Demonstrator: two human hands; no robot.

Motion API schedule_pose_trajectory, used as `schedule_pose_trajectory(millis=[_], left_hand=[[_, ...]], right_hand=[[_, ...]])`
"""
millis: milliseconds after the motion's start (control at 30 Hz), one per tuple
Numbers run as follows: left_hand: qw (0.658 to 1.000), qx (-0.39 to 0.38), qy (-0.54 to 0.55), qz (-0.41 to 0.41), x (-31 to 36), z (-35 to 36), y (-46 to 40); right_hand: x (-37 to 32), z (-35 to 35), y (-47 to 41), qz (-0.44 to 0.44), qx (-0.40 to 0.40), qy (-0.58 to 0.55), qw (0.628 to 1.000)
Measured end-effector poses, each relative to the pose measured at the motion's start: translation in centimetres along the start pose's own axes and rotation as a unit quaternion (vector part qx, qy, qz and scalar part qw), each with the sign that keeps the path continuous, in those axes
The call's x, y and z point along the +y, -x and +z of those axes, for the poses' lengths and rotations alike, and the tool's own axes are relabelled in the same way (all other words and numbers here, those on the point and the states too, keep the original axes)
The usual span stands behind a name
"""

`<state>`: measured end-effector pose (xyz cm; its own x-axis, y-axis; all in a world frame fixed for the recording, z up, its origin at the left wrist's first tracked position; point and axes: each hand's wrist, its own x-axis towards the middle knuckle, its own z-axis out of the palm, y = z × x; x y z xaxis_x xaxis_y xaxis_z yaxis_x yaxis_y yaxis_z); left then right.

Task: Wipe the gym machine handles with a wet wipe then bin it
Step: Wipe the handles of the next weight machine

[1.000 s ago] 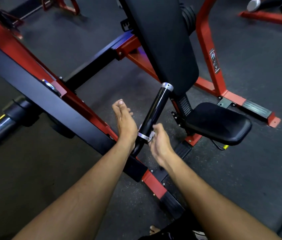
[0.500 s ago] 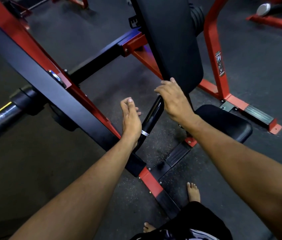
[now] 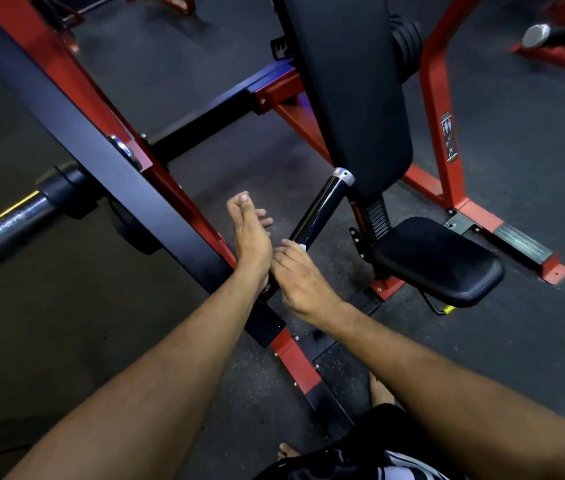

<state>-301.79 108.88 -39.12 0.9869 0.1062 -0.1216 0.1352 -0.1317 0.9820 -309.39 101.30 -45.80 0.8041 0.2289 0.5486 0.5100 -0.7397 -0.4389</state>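
Note:
A black machine handle with a silver end cap slants up from the red and black frame. My right hand grips its lower end, fingers curled round the bar, and a small white bit of wet wipe shows at my fingertips. My left hand is held beside the handle on its left, fingers straight and pointing away, holding nothing. Most of the wipe is hidden under my right fingers.
The black back pad and the seat stand right of the handle. A wide black arm crosses on the left with a steel bar sleeve. Red frame legs stand on the dark rubber floor. My bare feet show below.
My right hand slid from the top of the handle back down to its lower end. My left hand stayed beside the handle.

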Motion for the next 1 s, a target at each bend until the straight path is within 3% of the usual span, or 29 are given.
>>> schedule_pose_trajectory(millis=[200, 233, 300, 333, 367, 400, 467, 500, 567, 633, 800, 1000], left_hand=[[0.999, 0.006, 0.03, 0.012, 0.4, -0.3, 0.5], [0.999, 0.007, 0.029, 0.011, 0.4, -0.3, 0.5], [1.0, 0.004, 0.019, 0.008, 0.3, -0.3, 0.6], [1.0, -0.005, 0.007, 0.007, 0.2, -0.3, 0.7], [1.0, -0.02, -0.013, 0.006, 0.1, -0.2, 0.8], [0.999, -0.039, -0.035, 0.004, 0.0, 0.0, 1.1], [0.995, -0.073, -0.071, -0.001, -0.5, 0.4, 1.8], [0.993, -0.082, -0.083, -0.003, -0.8, 0.8, 2.2], [0.991, -0.075, -0.109, -0.004, -1.6, 1.3, 2.8], [0.992, -0.047, -0.114, -0.003, -2.0, 1.6, 2.9], [0.996, -0.003, -0.091, -0.024, -2.1, 1.7, 2.5], [0.992, 0.068, -0.102, -0.006, -2.1, 2.8, 2.4]], right_hand=[[-1.2, -3.2, -0.3, 0.058, -0.043, -0.137, 0.988], [-1.3, -4.1, -0.2, 0.109, -0.036, -0.177, 0.977], [-1.1, -5.9, -0.2, 0.26, 0.065, -0.25, 0.93], [-0.3, -6.5, -0.2, 0.344, 0.137, -0.277, 0.887], [1.2, -7.1, -0.5, 0.425, 0.205, -0.325, 0.82], [3.4, -7.5, -0.9, 0.484, 0.264, -0.404, 0.73], [7.7, -8.4, -2.5, 0.522, 0.302, -0.579, 0.548], [9.5, -8.7, -3.5, 0.532, 0.301, -0.616, 0.497], [11.6, -8.6, -5.9, 0.57, 0.289, -0.6, 0.481], [11.1, -8.0, -8.1, 0.552, 0.274, -0.622, 0.483], [9.3, -6.0, -8.0, 0.503, 0.293, -0.709, 0.398], [7.8, -4.6, -7.0, 0.518, 0.274, -0.683, 0.437]])
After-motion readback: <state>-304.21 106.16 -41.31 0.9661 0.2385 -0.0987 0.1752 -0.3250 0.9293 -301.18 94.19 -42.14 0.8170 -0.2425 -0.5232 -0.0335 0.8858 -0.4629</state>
